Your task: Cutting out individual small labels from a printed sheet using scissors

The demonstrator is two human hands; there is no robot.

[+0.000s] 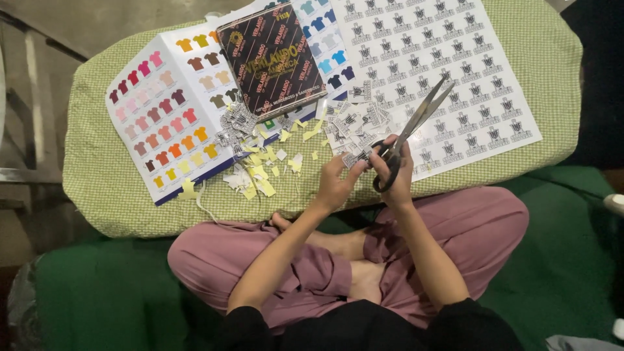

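Nearest the camera are the person's crossed legs in pink trousers (455, 221), folded on a green mat (559, 273) before a green checked cushion (104, 188) that serves as the work surface. Over the cushion's near edge, the right hand (398, 174) grips a pair of large scissors (416, 127), fingers through the handles and blades parted, pointing toward the far right corner. The left hand (335, 182) pinches a small printed label piece (354, 160) just beside the scissor handles. A pile of cut labels (354, 123) lies near the middle of the cushion, with yellow and white paper scraps (260, 172) strewn toward the near edge. The printed label sheet (448, 58) on the right side appears largely uncut, so most of the cutting seems left. A shirt colour chart (169, 110) covers the left side, with a dark patterned box (273, 55) resting on it at the far edge.
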